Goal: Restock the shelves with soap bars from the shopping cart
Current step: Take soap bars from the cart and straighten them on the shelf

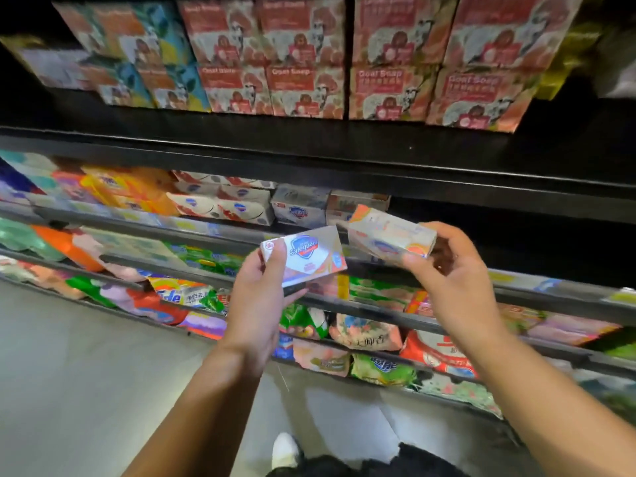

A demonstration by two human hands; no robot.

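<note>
The left hand (258, 297) grips a white soap box (304, 256). Its thumb lies across the box's left end and its fingers curl underneath. The printed blue shield logo faces up toward the camera. Just beside it, the right hand (451, 280) pinches a second soap box (390, 235), with the thumb on the near lower edge and the fingers curled round the right end. This box is tilted, its left end raised. Both boxes are held in the air in front of the shelves, and I cannot tell whether they touch each other.

Behind the hands is a dark shelving unit. On the top shelf, red goat soap boxes (309, 63) are stacked two high, with blue-and-orange ones to their left. On the soap shelf (344, 160) below, orange packs (130, 191) lie at the left and stacked white boxes (299, 208) with the same shield logo sit directly behind the held ones. Lower tiers carry soft detergent bags (179, 297).

The shelf fronts run as black rails slanting down to the right. To the right of the stacked white boxes is a dark gap (499, 232), behind the right hand. Grey floor (86, 373) spreads at lower left, and a white shoe (285, 448) shows at the bottom between the forearms.
</note>
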